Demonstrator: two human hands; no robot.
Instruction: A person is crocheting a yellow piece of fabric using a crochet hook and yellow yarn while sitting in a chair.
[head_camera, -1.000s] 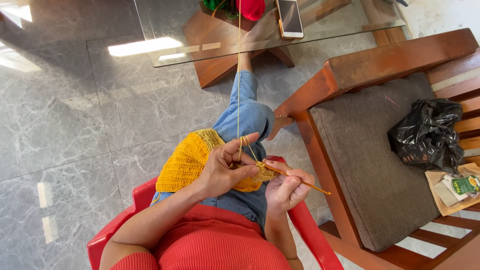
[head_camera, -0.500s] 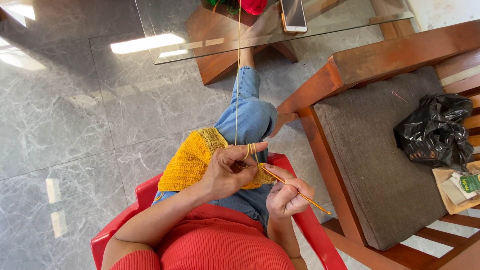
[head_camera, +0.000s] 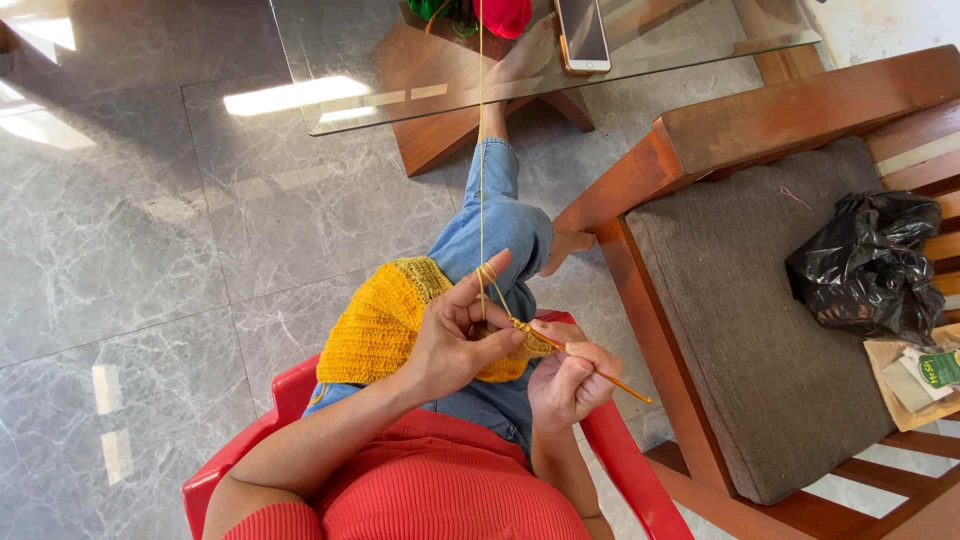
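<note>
**A good stretch of yellow crochet done, strand still feeding**

Well beyond my grip, the glass tabletop (head_camera: 350, 70) carries the balls of yarn (head_camera: 500, 15). To the right stands a wooden seat with a grey cushion (head_camera: 760, 320). Just left of my grip, the yellow crochet piece (head_camera: 385, 325) drapes over my knee, already a sizeable panel. My left hand (head_camera: 460, 340) pinches its working edge, the yellow strand (head_camera: 481, 150) looped over a raised finger. My right hand (head_camera: 570, 380) is closed around the crochet hook (head_camera: 600, 375). The piece is not fastened off.

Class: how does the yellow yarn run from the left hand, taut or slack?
Taut. The yarn runs in a straight line from the left hand, looped over its raised forefinger, up to the glass table.
</note>
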